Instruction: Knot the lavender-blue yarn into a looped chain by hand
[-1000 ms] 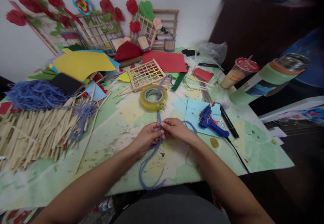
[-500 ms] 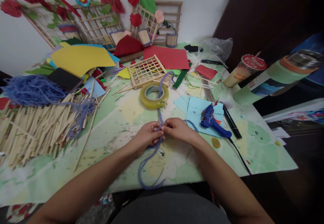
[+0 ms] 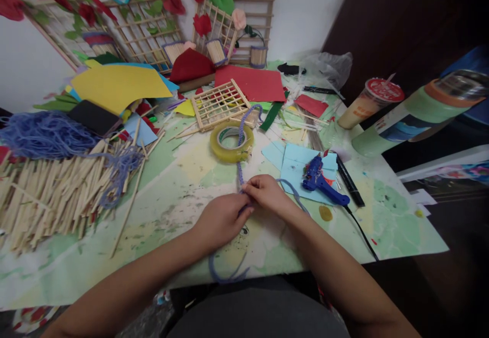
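Note:
A braided cord of blue-purple yarn (image 3: 240,171) runs from the small stick lattice through a roll of clear tape (image 3: 217,147) and down into my fingers. My left hand (image 3: 225,218) is closed on the yarn, its back turned up and its fingertips partly hidden. Close against it, my right hand (image 3: 263,191) pinches the yarn at the lower end of the braid. One loose strand trails right beyond my right wrist; other loose ends hang in a curve below my left hand near the table's front edge.
To the left lie a heap of thin wooden sticks (image 3: 57,195) and a tangle of blue yarn (image 3: 46,136). A blue glue gun (image 3: 323,182) rests on light-blue paper at right, its cord crossing the edge. A bottle (image 3: 416,113) and a drink cup (image 3: 369,103) stand beyond it.
My left hand has turned over the yarn and shifted slightly down, covering more of the strands. My right hand stays pinched at the braid's end. The view has tilted slightly.

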